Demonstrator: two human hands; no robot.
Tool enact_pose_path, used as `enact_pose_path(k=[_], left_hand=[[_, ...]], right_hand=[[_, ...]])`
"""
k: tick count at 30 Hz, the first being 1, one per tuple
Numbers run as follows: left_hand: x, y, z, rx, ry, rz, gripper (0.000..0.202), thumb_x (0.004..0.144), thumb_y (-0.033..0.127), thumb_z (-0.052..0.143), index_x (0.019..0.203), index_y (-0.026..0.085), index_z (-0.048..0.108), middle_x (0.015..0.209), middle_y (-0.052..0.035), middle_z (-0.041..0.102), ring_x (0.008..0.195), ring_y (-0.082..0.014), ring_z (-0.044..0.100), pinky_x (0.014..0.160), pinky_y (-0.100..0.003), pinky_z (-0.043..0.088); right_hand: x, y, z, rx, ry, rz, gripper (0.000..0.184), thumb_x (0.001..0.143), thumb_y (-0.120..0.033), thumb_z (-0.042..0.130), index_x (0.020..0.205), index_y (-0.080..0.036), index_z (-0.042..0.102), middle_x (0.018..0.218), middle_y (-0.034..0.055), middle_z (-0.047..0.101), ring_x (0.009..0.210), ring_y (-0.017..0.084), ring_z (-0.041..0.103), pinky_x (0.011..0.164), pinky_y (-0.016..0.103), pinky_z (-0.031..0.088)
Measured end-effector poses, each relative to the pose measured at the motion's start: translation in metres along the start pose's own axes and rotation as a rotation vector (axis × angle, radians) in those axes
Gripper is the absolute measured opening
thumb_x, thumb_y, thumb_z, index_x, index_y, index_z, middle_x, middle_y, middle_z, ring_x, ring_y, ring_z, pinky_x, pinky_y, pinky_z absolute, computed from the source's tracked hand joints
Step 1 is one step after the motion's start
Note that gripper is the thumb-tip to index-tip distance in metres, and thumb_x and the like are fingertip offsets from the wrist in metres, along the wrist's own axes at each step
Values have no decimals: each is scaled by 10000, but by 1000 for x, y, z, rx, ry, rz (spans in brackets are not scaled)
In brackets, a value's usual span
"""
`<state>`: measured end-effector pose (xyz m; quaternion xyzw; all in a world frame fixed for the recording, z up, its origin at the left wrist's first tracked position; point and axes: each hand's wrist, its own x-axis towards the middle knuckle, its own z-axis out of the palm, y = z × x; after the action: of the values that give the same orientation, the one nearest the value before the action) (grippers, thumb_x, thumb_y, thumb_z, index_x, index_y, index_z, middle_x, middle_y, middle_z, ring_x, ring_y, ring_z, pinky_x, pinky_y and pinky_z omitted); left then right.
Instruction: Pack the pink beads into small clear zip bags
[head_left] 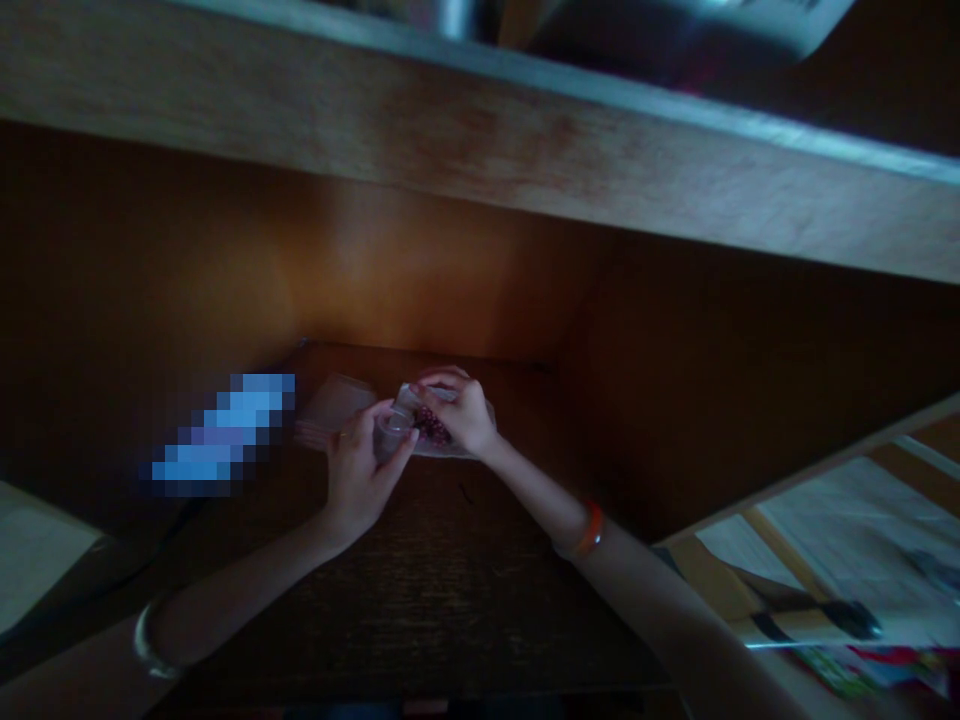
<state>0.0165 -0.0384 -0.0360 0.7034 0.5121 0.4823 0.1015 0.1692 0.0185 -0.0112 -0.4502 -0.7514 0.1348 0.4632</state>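
My left hand [362,470] is closed around a small clear round container [392,425], thumb and fingers on either side of it. To its right, my right hand [463,410] pinches the edge of a clear plastic bag [450,450] holding small dark red beads or berries [431,428]; their exact kind is too blurred to tell. The container sits right against the bag's left side. Just behind my left hand lies a stack of flat clear packets [334,408].
A dark wooden desk surface [420,600] lies under my hands, enclosed by a wooden back and side panels [660,370]. A shelf edge [480,130] runs across above. At the left stands a blurred-out bright screen [225,435]. Colourful items [885,670] lie at lower right.
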Motion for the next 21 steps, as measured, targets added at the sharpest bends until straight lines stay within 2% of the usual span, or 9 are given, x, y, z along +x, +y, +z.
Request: enact_pose_path(k=[5,8,11,14,17,21], left_hand=[[0,-1,1,-25,12,24,312,824,335,566,1101,199,524,1026,-78,634,966,-236,590,855,-418,442],[0,-2,1,-39,31,31,314,830,330,560,1114,200,522,1031,-79,634,963,-232,593,855,-414,443],[0,-2,2,-26,43,17,352,831,338,563,1148,198,502,1064,-85,625,995,-240,582,874,-423,430],[-1,-3,2,-12,49,9,369,830,342,568,1162,201,490,1058,-82,627,1001,-245,581,896,-437,411],[-1,-3,3,-10,52,20,367,834,338,565,1166,206,483,1057,-76,629,1008,-244,579,908,-440,398],[-2,-2,2,15,45,20,379,829,351,570,1169,211,480,1074,-77,625,1014,-248,575,907,-443,393]], right_hand=[[-3,-17,-5,68,-128,-43,181,845,-350,545,896,-234,674,992,11,665,956,130,601,856,283,449],[-5,-16,0,61,-130,-32,213,868,-346,510,913,-211,668,973,22,666,928,121,604,835,258,453],[-6,-7,7,-80,-97,53,215,891,-260,470,922,-196,672,951,38,669,915,133,600,834,274,447],[-10,2,10,-274,-222,83,160,834,-206,549,901,-207,695,1013,60,662,1004,185,574,881,334,419],[-16,7,13,-377,-352,45,171,810,-234,592,942,-242,700,1131,75,625,1134,240,507,935,414,369],[-19,10,16,-392,-360,49,169,820,-231,582,930,-265,705,1189,64,597,1160,237,482,937,427,351]])
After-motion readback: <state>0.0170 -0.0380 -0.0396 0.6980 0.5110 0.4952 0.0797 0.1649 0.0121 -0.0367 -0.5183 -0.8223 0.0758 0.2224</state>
